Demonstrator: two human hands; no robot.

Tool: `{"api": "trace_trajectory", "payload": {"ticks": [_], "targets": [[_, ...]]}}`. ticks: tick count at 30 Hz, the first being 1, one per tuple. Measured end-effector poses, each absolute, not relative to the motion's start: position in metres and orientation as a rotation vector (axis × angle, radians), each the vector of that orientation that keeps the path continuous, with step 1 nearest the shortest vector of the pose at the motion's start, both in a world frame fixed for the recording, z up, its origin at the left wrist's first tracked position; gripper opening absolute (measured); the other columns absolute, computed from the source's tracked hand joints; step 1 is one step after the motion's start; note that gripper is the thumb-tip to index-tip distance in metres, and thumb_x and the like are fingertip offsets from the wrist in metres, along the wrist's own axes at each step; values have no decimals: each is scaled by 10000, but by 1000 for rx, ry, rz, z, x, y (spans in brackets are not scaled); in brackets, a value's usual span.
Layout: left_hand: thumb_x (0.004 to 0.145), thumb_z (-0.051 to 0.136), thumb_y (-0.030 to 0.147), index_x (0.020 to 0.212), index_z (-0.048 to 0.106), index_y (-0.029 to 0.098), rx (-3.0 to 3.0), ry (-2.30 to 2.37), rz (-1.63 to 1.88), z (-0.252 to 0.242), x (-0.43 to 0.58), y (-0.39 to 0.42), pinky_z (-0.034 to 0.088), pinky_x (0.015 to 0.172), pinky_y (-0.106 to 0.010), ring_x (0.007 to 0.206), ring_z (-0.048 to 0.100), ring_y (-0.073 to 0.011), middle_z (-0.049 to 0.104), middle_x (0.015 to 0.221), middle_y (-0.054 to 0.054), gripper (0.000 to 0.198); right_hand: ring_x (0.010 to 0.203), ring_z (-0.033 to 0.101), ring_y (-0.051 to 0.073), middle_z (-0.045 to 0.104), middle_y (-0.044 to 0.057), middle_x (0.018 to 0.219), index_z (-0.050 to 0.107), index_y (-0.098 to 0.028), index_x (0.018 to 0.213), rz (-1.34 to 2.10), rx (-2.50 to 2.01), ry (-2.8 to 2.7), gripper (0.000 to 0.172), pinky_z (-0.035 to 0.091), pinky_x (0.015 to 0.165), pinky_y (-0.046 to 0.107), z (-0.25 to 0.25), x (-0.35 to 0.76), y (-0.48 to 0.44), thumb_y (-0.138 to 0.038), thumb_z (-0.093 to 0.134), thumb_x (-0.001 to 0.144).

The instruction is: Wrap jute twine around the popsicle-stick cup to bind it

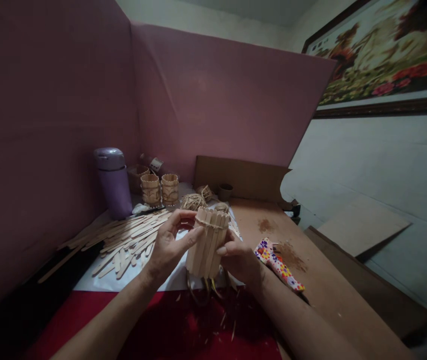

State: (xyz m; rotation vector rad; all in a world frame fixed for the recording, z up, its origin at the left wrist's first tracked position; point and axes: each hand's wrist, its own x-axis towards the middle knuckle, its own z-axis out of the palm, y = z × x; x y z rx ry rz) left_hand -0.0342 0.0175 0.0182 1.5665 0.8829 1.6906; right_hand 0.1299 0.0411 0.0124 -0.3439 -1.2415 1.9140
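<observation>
Between my two hands is a cup-shaped holder (206, 247) built from upright wooden craft sticks, with a twine band near its top. My left hand (171, 240) grips its left side, thumb on the front near the band. On the right side, my right hand (239, 255) closes round it, with some fingers hidden behind. Below the holder, dark loops that look like scissor handles (198, 295) show partly. Many loose craft sticks (134, 240) lie spread to the left of my left hand. Balls of twine (193, 201) sit just beyond the holder.
Two finished-looking stick cups (170, 189) stand at the back left beside a purple flask (114, 187). A small dark pot (225, 191) is near the cardboard. To the right lies a flower-patterned object (279, 265) on the brown board (318, 300). Red cloth (160, 330) covers the front.
</observation>
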Motion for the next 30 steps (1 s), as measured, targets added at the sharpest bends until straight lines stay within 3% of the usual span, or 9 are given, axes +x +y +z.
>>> {"api": "trace_trajectory", "payload": {"ticks": [5, 9, 12, 19, 24, 30], "targets": [[780, 721, 296, 1001, 641, 251, 1600, 818, 1758, 16, -34, 16, 453, 859, -307, 948, 576, -177, 616, 1032, -27, 239, 862, 653, 230, 725, 20, 861, 639, -203, 998, 2014, -300, -1209, 498, 504, 817, 369, 9, 136, 45, -160, 551, 510], [705, 771, 375, 1247, 542, 268, 1574, 879, 1615, 16, -33, 12, 443, 907, -359, 1134, 533, -264, 578, 1238, -85, 599, 885, 652, 245, 721, 33, 909, 625, -205, 996, 2064, -313, -1232, 497, 505, 826, 404, 9, 139, 45, -199, 529, 508], [703, 755, 418, 1334, 490, 239, 1555, 952, 1492, 19, -30, 9, 451, 910, -395, 1217, 491, -324, 516, 1356, -131, 707, 916, 648, 269, 713, 47, 933, 613, -202, 1018, 2071, -353, -1254, 515, 503, 831, 429, 12, 139, 43, -218, 546, 508], [708, 765, 342, 1404, 348, 207, 1481, 973, 1664, 16, -25, 13, 437, 979, -407, 1129, 567, -275, 568, 1251, -130, 823, 994, 618, 256, 665, 52, 1102, 524, -221, 1170, 1889, -347, -1360, 651, 504, 854, 383, 7, 122, 39, -150, 630, 531], [638, 815, 336, 1392, 377, 223, 1578, 1166, 1722, 12, -23, 14, 401, 1034, -449, 1209, 513, -302, 496, 1347, -134, 880, 986, 622, 202, 635, 28, 1159, 485, -243, 1191, 1720, -460, -1437, 735, 480, 898, 342, -6, 113, 40, -117, 774, 527], [807, 670, 334, 1408, 403, 219, 1595, 1020, 1646, 15, -27, 10, 388, 1048, -421, 1234, 509, -278, 499, 1399, -131, 667, 850, 639, 205, 658, 42, 1020, 513, -206, 1171, 1845, -461, -1383, 666, 519, 771, 359, 1, 119, 38, -213, 786, 564]]}}
